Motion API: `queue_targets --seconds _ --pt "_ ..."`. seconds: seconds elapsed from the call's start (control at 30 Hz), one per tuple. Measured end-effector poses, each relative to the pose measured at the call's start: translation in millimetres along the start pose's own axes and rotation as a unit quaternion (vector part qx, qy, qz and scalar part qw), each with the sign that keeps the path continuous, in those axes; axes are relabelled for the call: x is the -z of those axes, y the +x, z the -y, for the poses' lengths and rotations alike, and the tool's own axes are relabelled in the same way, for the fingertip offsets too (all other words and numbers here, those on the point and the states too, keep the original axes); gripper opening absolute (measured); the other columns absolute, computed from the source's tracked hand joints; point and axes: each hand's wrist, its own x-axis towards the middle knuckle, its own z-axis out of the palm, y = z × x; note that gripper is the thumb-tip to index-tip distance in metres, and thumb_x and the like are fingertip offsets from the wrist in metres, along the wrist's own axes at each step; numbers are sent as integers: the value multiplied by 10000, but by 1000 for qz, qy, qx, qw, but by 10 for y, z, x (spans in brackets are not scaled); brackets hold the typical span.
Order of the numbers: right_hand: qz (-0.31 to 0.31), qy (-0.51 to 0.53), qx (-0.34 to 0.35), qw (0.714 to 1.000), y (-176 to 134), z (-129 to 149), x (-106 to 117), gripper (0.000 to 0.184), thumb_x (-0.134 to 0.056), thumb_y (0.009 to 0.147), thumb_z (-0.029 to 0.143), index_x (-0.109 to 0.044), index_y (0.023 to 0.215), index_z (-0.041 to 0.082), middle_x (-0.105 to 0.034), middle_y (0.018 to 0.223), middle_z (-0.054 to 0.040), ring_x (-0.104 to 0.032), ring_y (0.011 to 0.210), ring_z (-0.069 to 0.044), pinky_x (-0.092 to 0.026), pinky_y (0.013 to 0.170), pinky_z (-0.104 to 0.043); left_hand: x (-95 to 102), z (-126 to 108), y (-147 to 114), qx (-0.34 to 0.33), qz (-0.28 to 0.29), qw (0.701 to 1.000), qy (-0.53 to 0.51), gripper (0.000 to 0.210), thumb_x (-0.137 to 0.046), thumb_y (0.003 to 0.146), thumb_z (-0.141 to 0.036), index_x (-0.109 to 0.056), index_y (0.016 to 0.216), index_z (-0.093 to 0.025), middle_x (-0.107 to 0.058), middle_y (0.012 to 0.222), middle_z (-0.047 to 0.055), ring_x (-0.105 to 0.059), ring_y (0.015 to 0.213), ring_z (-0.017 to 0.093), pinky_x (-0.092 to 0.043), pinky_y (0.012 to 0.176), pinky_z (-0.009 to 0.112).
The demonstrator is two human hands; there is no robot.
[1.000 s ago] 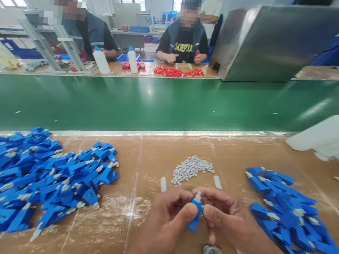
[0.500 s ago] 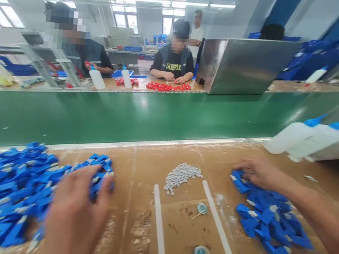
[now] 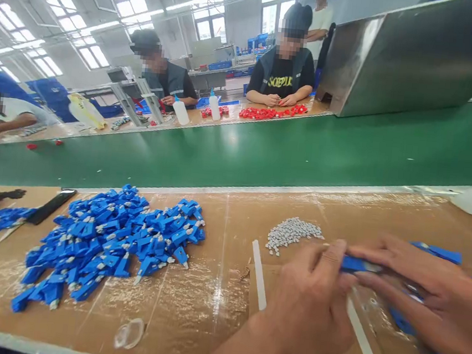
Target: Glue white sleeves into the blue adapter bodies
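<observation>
Two hands, one blue piece [image 3: 354,264] between them, raised over the brown-covered table [image 3: 189,317] at the right. Left hand [image 3: 307,301]: fingers and thumb curled in, closed on the piece's left end. Right hand [image 3: 433,296]: fingertips pinching the other end, where a pale bit shows; blur hides the finer contact. Neither hand is free. Gripping from both ends probably keeps so small a part from twisting and leaves its middle exposed.

Grey pellets [image 3: 295,231] lie spread in a shallow heap just beyond the left hand. Likely put there for short reach; each looks small enough to need a fingertip pick.

Large blue pile [image 3: 130,233] to the left, pieces jumbled every way, many with pale ends. A smaller blue group [image 3: 437,252] lies at the right, partly hidden by the right hand and forearm. Keeping the two well apart presumably stops them mixing; which is which, cannot tell from here.

White strip [image 3: 259,274] left of the hands, second strip [image 3: 365,345] below them: they seem to mark off a work patch between the piles.

Clear ring-like item [image 3: 134,334] near the table's front edge, apart from everything. Green belt [image 3: 220,167] runs along the far side, perhaps sited there to serve both benches.
</observation>
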Motion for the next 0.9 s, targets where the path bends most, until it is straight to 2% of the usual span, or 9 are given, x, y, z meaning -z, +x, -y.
queue_targets --seconds 0.03,0.1,0.17,0.27,0.33,0.47,0.6,0.77,0.9 --pt "43 33 0 998 3 115 -19 435 -722 994 751 -899 1152 386 -894 1114 -75 -844 1031 -333 -701 868 -454 5 29 -8 -3 2 1000 0 435 -487 1112 -220 -630 1499 -81 -749 1351 260 -731 1270 364 -632 1071 541" --pt "84 135 -49 986 -12 244 -45 460 -734 1010 709 -821 1286 351 -866 1153 -79 -839 977 -295 -710 831 -410 48 116 -39 27 5 1000 -15 358 -519 1089 -215 -691 1390 -127 -774 1284 223 -748 1198 346 -635 1020 537" --pt "132 189 -96 968 -109 257 -73 466 -779 1014 629 -753 1375 336 -835 1100 -54 -814 916 -248 -689 810 -363 110 240 -73 116 13 989 -92 275 -591 1077 -309 -725 1267 -162 -799 1150 171 -773 1038 307 -645 918 491" --pt "224 176 -133 949 -376 185 -164 255 -776 1035 522 -807 1175 311 -753 951 -11 -735 836 -210 -614 774 -329 175 477 -97 271 10 924 -270 393 -757 983 -551 -736 1033 -161 -777 885 94 -727 761 214 -607 768 373" --pt "257 171 -151 939 -536 153 -255 239 -742 1040 510 -800 995 282 -710 918 -8 -690 815 -209 -562 743 -330 179 632 -94 315 -6 891 -327 515 -842 880 -661 -713 892 -162 -739 777 59 -673 677 169 -563 726 323" --pt "281 169 -167 930 -643 174 -396 344 -651 1070 522 -730 870 254 -661 866 -9 -644 801 -217 -501 742 -342 129 814 -89 338 -25 875 -344 590 -899 790 -719 -710 869 -166 -717 745 33 -662 664 156 -520 684 287" --pt "293 154 -150 932 -613 186 -415 397 -576 1122 518 -679 850 249 -652 857 -10 -632 800 -216 -483 740 -345 92 840 -110 344 -33 864 -366 608 -912 771 -723 -720 895 -161 -699 750 17 -668 673 154 -521 676 280" --pt "281 116 -75 950 -603 190 -371 382 -582 1146 476 -675 848 256 -647 831 -5 -625 741 -207 -489 683 -335 100 821 -131 344 -32 856 -384 560 -920 794 -666 -721 892 -151 -680 773 13 -659 685 146 -507 644 264" --pt "277 89 -68 954 -599 230 -379 263 -614 1134 421 -724 946 272 -677 843 0 -641 713 -200 -513 652 -316 102 818 -142 343 -32 853 -391 558 -922 788 -664 -725 885 -152 -677 756 13 -644 673 145 -501 631 266"
